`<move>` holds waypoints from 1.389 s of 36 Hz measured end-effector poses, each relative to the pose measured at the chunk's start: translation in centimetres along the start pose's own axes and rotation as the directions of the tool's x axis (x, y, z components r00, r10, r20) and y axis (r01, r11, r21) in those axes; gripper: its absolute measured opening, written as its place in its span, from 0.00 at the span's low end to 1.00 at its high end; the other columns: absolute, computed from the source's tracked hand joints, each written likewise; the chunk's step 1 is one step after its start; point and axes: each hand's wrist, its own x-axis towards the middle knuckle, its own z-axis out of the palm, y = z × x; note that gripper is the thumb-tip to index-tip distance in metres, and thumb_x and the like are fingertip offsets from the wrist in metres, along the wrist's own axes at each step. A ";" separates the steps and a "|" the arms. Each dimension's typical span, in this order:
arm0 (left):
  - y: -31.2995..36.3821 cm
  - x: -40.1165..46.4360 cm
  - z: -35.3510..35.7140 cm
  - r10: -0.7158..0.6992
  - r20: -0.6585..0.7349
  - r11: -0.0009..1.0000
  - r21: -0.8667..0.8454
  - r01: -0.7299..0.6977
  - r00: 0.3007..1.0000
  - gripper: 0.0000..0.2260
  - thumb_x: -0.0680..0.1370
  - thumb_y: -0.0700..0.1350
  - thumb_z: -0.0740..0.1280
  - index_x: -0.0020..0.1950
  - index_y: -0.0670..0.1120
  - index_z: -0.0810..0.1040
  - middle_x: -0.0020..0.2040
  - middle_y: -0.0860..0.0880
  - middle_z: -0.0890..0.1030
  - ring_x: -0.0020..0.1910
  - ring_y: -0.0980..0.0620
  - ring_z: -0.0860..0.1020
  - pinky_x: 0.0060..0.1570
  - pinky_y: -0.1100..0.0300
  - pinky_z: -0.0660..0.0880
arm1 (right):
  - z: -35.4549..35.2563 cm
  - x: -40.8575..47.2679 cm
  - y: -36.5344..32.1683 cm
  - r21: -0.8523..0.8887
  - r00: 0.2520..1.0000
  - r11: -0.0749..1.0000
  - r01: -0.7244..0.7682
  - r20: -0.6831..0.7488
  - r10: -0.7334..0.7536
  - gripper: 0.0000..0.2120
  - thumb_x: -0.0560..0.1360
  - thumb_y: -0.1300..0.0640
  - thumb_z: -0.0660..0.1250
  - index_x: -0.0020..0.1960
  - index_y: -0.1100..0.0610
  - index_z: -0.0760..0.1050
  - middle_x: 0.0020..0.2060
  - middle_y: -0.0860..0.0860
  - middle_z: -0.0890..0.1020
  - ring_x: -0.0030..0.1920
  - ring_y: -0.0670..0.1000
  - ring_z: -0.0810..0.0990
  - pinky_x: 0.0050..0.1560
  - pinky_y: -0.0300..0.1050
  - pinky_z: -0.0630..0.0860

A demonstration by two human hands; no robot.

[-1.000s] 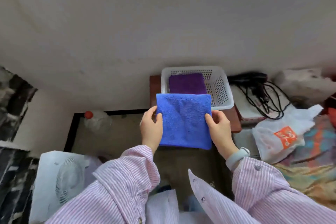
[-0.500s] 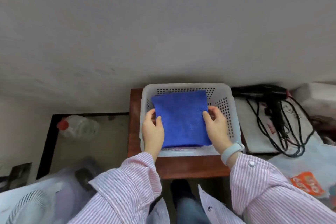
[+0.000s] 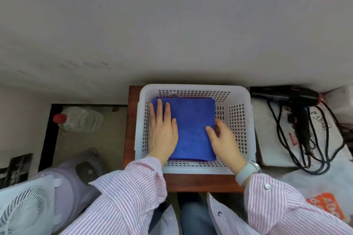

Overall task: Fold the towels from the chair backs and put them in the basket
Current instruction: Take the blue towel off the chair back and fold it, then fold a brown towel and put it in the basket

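Observation:
A folded blue towel [image 3: 193, 126] lies flat inside the white perforated basket [image 3: 193, 87]. A thin purple towel edge [image 3: 183, 97] shows beneath it at the far side. My left hand [image 3: 162, 131] rests flat on the towel's left half, fingers straight. My right hand [image 3: 225, 143] is at the towel's right edge, with the thumb on top and the fingers curled down beside the edge, pinching it.
The basket sits on a small brown wooden stand [image 3: 191, 183] against the wall. A black hair dryer [image 3: 286, 95] with its cord lies on a white bag [image 3: 277, 139] to the right. A plastic bottle [image 3: 80, 118] and a white fan [image 3: 24, 208] are on the left.
The blue towel went from held above the basket down into it, onto the purple towel. My left hand let go of the edge and now lies flat on top.

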 end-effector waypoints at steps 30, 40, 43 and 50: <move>-1.8 1.9 3.3 0.114 -0.099 0.958 0.273 -0.083 0.989 0.27 0.78 0.51 0.48 0.73 0.38 0.50 0.73 0.38 0.60 0.73 0.43 0.56 0.70 0.43 0.57 | 4.1 4.6 2.7 -0.732 0.902 0.549 0.403 0.216 -0.374 0.29 0.77 0.42 0.47 0.74 0.50 0.45 0.73 0.56 0.44 0.73 0.61 0.40 0.72 0.59 0.40; -1.4 0.1 -0.5 0.157 -0.054 0.969 0.202 -0.143 0.986 0.24 0.78 0.48 0.57 0.73 0.42 0.59 0.74 0.44 0.59 0.74 0.46 0.55 0.72 0.51 0.48 | 2.5 2.1 -1.6 -0.728 0.903 0.573 0.376 0.148 -0.404 0.24 0.71 0.52 0.52 0.61 0.58 0.74 0.63 0.65 0.73 0.64 0.68 0.69 0.62 0.66 0.64; -2.0 -2.4 -2.9 0.126 -0.173 0.978 0.188 -0.093 0.977 0.19 0.73 0.46 0.62 0.63 0.43 0.74 0.63 0.45 0.76 0.66 0.46 0.70 0.66 0.46 0.64 | 3.0 -0.1 -3.7 -0.687 0.893 0.614 0.388 0.115 -0.436 0.18 0.70 0.56 0.58 0.56 0.59 0.77 0.57 0.63 0.78 0.60 0.67 0.74 0.57 0.66 0.70; -7.4 -13.7 -8.5 -0.132 -0.379 0.991 -0.025 0.132 0.916 0.18 0.75 0.49 0.55 0.60 0.44 0.76 0.61 0.46 0.77 0.62 0.48 0.74 0.62 0.50 0.68 | 7.2 -8.7 -8.5 -0.521 0.751 0.557 0.647 0.306 -0.585 0.16 0.77 0.58 0.56 0.63 0.58 0.72 0.57 0.54 0.79 0.58 0.58 0.74 0.55 0.52 0.72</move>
